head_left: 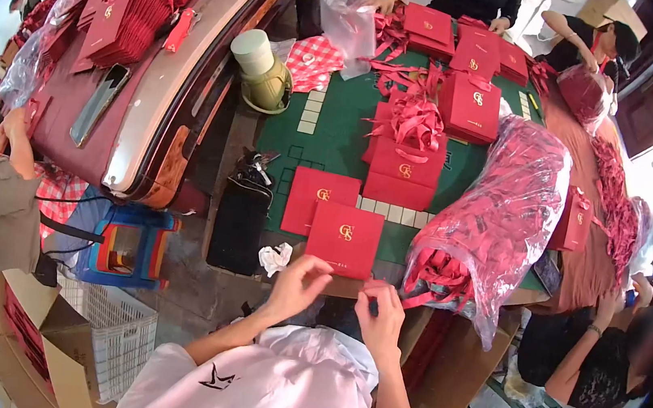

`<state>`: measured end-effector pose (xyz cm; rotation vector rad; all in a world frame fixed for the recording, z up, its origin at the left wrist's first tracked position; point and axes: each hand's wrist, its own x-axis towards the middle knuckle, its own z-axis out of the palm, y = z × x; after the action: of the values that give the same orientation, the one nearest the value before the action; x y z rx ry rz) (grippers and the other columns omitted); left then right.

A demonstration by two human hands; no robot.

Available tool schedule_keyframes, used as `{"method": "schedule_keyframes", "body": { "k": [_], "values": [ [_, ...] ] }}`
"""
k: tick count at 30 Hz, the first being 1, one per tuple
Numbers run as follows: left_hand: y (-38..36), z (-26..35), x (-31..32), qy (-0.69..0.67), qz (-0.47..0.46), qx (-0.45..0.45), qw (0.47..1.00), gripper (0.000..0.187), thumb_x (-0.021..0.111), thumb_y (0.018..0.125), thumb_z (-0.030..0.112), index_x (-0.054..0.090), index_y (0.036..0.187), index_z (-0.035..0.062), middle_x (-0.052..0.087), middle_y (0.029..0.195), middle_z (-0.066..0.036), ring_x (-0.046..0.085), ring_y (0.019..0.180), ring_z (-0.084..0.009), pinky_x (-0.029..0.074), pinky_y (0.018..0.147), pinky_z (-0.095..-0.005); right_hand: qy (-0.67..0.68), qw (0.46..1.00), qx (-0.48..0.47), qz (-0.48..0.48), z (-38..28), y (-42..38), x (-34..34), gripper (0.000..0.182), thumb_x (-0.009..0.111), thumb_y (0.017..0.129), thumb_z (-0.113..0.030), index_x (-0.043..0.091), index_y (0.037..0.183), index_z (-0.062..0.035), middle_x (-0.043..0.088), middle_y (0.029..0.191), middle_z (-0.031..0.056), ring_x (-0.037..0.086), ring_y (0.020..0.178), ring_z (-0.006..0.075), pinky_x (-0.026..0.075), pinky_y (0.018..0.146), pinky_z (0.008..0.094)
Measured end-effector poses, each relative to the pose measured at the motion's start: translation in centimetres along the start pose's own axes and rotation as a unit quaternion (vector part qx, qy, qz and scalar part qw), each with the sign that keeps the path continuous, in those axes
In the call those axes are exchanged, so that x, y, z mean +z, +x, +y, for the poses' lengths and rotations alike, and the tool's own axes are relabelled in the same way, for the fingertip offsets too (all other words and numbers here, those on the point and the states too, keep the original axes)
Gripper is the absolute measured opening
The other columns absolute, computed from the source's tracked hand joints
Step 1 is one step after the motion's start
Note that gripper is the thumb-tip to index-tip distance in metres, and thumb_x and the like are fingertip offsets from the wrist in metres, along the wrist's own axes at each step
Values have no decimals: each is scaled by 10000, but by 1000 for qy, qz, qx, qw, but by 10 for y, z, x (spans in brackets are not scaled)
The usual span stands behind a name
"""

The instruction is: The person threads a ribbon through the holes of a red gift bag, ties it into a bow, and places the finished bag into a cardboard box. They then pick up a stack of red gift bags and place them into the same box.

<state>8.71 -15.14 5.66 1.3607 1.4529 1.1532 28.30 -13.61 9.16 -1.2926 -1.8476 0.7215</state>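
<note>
A flat red paper bag (344, 240) with a gold logo lies at the near edge of the green table, partly covering another red bag (321, 197). My left hand (299, 284) is at its lower left corner, fingers curved and thumb apart, with nothing visible in it. Just past the lower right corner, my right hand (381, 315) has its fingertips pinched together; whatever is between them is too small to make out. To the right of that hand, a clear plastic sack (498, 197) full of red ribbons opens toward me, some ribbon ends spilling out.
Finished-looking red bags with ribbon handles (403, 164) stand mid-table. At the left edge are a black pouch (240, 222), crumpled tissue (275, 259) and a green flask (263, 74). Other people work around the tables. A blue stool (130, 245) and white crate (111, 332) stand left.
</note>
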Motion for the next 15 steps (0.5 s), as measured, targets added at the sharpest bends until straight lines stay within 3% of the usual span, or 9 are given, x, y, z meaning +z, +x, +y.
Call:
{"method": "schedule_keyframes", "body": {
  "k": [2,4,6,8,9,15],
  "values": [
    [1,-5,-24,140,73,50,986,211,712,844,75,628,1035,45,640,911,-54,624,841,-181,500,763,-308,17,1000,25,-2,4,-5,4,152,685,812,2,576,912,-33,631,842,140,630,754,325,502,672,396],
    [7,-7,-51,278,149,110,942,343,733,804,110,609,1120,62,598,1048,-117,569,1017,-304,449,914,-404,26,995,83,-54,6,-7,9,143,663,845,13,571,954,9,643,838,148,656,711,290,525,647,348],
    [8,-21,-71,345,202,55,915,526,770,765,198,553,1229,78,500,1240,-184,451,1173,-390,355,1013,-492,15,997,61,-51,-4,1,19,156,647,856,6,584,997,-17,649,855,150,663,700,308,535,631,363],
    [11,-41,-87,384,212,-1,898,794,814,723,300,419,1382,98,349,1389,-259,373,1248,-461,313,1048,-542,-5,995,-33,-97,-7,5,35,160,636,864,-17,607,1015,-59,655,880,146,664,709,336,537,614,400],
    [11,-48,-92,402,215,-9,890,853,824,712,317,382,1409,103,328,1408,-265,363,1259,-475,303,1053,-562,-5,990,-32,-139,-6,5,46,169,632,860,-49,625,1021,-96,642,903,134,653,728,365,539,608,434],
    [18,-66,-99,432,212,-69,874,989,842,666,314,288,1469,151,283,1445,-260,336,1283,-502,297,1037,-621,-112,952,-108,-262,-7,4,119,243,625,848,-112,642,1091,-110,598,881,113,660,685,337,562,583,421]
  ]
}}
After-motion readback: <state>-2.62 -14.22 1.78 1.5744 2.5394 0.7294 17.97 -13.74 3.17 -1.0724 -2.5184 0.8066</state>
